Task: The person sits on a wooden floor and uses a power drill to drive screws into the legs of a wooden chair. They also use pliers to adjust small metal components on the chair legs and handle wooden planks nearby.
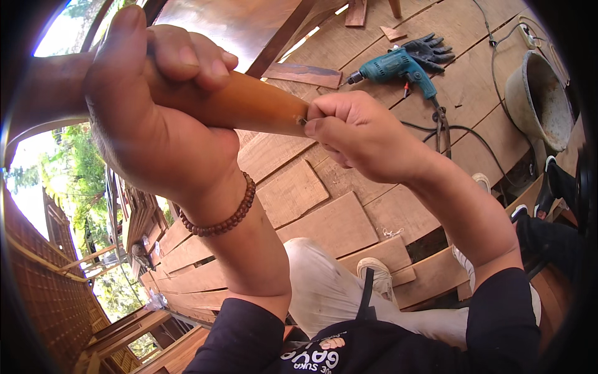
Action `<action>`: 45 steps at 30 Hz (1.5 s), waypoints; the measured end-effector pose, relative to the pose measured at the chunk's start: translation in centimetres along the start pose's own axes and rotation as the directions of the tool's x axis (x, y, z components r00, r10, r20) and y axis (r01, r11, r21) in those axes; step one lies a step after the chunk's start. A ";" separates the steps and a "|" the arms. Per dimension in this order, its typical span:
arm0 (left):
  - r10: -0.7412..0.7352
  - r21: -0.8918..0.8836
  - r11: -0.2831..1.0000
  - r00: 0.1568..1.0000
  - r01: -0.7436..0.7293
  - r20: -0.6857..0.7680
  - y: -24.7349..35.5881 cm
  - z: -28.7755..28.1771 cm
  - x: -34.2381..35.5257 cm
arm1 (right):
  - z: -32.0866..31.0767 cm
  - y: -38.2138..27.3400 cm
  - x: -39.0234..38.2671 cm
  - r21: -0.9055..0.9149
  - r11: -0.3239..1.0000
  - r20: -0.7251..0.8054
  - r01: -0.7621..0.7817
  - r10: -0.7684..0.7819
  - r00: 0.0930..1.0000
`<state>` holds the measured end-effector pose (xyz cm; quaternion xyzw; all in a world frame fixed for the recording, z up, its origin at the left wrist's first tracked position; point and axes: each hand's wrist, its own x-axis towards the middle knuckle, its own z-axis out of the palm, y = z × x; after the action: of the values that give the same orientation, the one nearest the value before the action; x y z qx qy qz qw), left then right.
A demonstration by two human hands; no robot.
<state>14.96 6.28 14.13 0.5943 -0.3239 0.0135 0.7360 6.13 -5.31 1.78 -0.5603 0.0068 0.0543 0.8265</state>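
My left hand (168,131), with a brown bead bracelet at the wrist, wraps round a smooth, glossy orange-brown wooden piece (261,106). The piece is rounded and narrows toward its right end, while its left part runs off as a thicker, darker limb. At the narrow end my right hand (370,137) is closed, thumb and forefinger pinched against the tip. A small dark spot shows there beside the fingertips. Whatever the right fingers grip is hidden or too small to name.
On the plank floor (349,224) lie a teal power drill (386,67), a black glove (430,51), pliers (443,131) and loose boards (293,194). A black cable (479,134) curls past the drill. A worn grey bucket (539,100) stands at the right. Gaps show between planks.
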 end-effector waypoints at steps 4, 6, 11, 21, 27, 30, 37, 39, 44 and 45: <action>0.004 0.010 1.000 0.999 -0.005 0.053 0.0 -0.9 0.6 | -0.3 -0.6 -0.1 -0.400 0.897 -0.008 0.188 -0.208 0.978; 0.005 0.004 1.000 0.998 -0.006 0.058 0.0 -0.9 0.6 | 0.0 -0.6 -0.3 -0.322 0.938 -0.029 0.126 -0.143 0.989; -0.018 -0.038 0.999 0.998 0.020 0.055 0.2 -1.4 0.3 | 0.2 -0.9 -0.4 -0.362 0.916 0.035 0.172 -0.171 0.985; 0.052 -0.027 0.998 0.994 -0.055 -0.093 -0.8 -0.7 0.4 | -0.8 0.6 1.6 -0.503 0.791 0.131 0.349 -0.330 0.935; 0.069 0.245 0.968 0.993 -0.044 -0.092 -0.8 -2.8 2.5 | 1.6 -6.9 -4.4 -0.837 0.532 -0.217 0.128 -0.538 0.815; -0.051 0.358 0.927 0.982 0.114 -0.181 -1.9 0.4 1.6 | 1.7 -11.1 -13.9 -0.873 0.482 -0.344 -0.073 -0.504 0.792; 0.032 0.349 0.937 0.990 0.019 -0.141 4.2 2.7 -1.7 | 4.7 -12.1 -28.2 -0.793 0.582 -0.583 -0.182 -0.635 0.507; 0.002 0.370 0.928 0.991 0.049 -0.135 3.7 1.4 -1.3 | 5.3 -12.0 -32.6 -0.798 0.505 -0.602 -0.328 -0.688 0.404; 0.049 0.390 0.921 0.994 -0.006 -0.101 4.4 1.8 -1.2 | 7.0 -10.5 -42.7 -0.620 0.301 -0.596 -0.724 -0.781 0.186; 0.047 0.411 0.912 0.994 0.000 -0.103 5.0 2.4 -1.4 | 7.1 -9.9 -43.7 -0.615 0.294 -0.601 -0.731 -0.775 0.195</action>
<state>10.72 6.15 18.00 0.7299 -0.2798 0.1229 0.6114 -36.65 -5.93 16.76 -0.8025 0.4829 -0.3426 0.0732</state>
